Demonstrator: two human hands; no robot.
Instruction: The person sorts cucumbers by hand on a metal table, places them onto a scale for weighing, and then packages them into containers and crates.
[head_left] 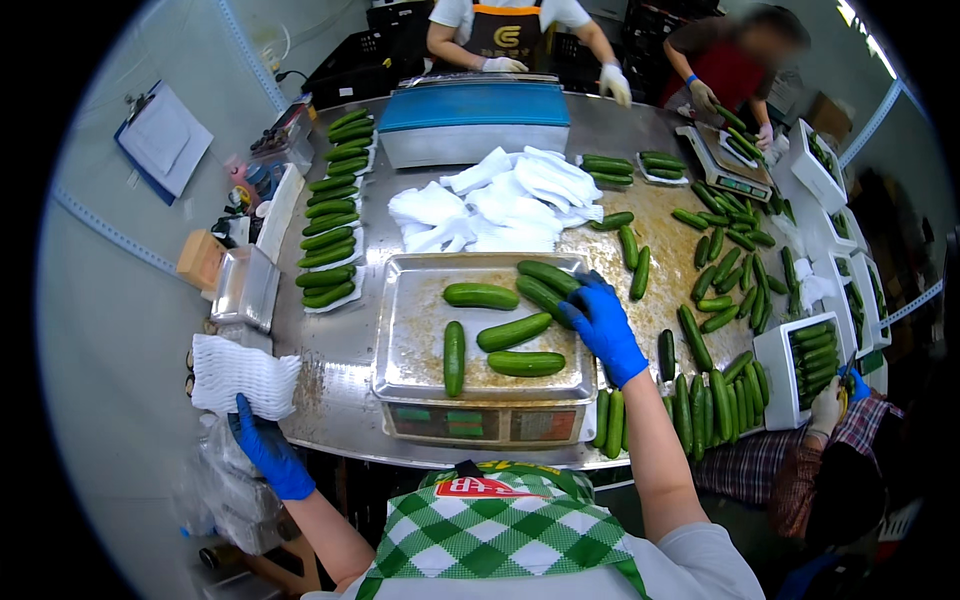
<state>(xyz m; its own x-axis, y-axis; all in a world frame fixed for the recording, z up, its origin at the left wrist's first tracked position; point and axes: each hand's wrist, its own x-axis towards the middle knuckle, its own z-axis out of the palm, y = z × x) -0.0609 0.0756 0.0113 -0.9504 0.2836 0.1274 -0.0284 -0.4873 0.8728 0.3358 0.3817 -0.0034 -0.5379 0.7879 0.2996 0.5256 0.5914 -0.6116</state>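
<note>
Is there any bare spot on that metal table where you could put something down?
Yes. The table is bare between the scale tray and the cucumber packs along the left edge, and in a strip between the white foam sheets and the blue-topped machine. The right side is crowded with loose cucumbers. The right hand rests at the tray's right edge.

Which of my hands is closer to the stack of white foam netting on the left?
Left. Your left hand is touching the foam netting at its lower edge; your right hand is far off, on a cucumber on the scale tray.
</note>
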